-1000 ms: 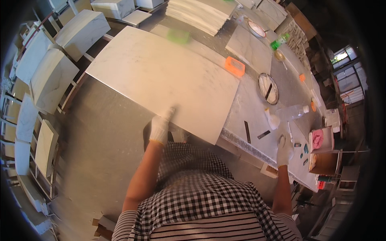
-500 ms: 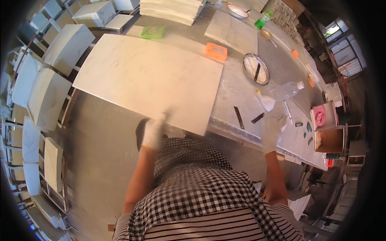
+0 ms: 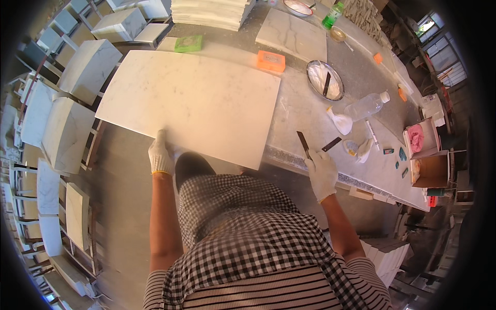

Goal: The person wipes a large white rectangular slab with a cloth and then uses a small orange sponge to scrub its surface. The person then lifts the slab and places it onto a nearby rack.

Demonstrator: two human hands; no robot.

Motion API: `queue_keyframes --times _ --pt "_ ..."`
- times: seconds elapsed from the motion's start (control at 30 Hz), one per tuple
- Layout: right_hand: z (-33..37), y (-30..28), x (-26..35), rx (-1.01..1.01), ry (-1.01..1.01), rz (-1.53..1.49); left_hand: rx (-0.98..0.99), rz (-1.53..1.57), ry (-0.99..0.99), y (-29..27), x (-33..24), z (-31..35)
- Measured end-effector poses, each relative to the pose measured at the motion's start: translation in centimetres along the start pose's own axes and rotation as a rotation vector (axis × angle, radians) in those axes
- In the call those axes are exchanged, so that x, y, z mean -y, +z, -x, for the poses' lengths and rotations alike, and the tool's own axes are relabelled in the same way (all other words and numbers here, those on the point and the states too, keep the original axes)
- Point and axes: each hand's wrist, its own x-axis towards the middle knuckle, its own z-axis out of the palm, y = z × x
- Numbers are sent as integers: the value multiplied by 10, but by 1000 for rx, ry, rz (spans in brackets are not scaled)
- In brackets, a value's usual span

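A large white marble slab [image 3: 196, 98] lies across the left part of the work table, its near edge jutting out past the table. My left hand [image 3: 160, 154], in a white knit glove, grips that near edge with the thumb on top; the other fingers are hidden beneath. In a matching glove, my right hand [image 3: 322, 174] is closed around the lower end of a thin dark scraper blade [image 3: 302, 140] at the table's front edge. A shorter dark blade [image 3: 331, 144] lies just right of it. An oval bowl of white paste [image 3: 335, 88] has another dark strip in it.
An orange block [image 3: 271, 61] and a green block [image 3: 188, 44] rest by the slab's far edge. Rightward lie a clear plastic bottle [image 3: 364, 107], a white marker [image 3: 372, 133] and open boxes [image 3: 431, 169]. Marble pieces [image 3: 72, 129] stand on racks at left.
My left hand has slid leftward along the slab's near edge. My right hand has come left and nearer from the tabletop clutter, and now holds the longer dark scraper blade.
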Motion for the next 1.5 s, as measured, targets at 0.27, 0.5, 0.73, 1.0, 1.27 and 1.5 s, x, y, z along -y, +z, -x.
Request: queue_keyframes --times 0.27,0.5,0.73,1.0,1.27,1.5 --pt "-1 -2 -1 60 79 -115 63 -117 23 12 5 28" --pt "-6 -14 -62 -316 103 263 61 6 -127 41 8 61" --pt "-28 -22 -125 -64 230 378 119 83 -134 38 12 62" --pt "-54 -34 -50 -287 -32 43 129 -28 -22 32 22 56" --pt "-72 31 122 26 -387 109 39 -167 -2 31 21 57" --pt "-127 31 106 -148 -337 165 30 -146 -10 32 24 55"
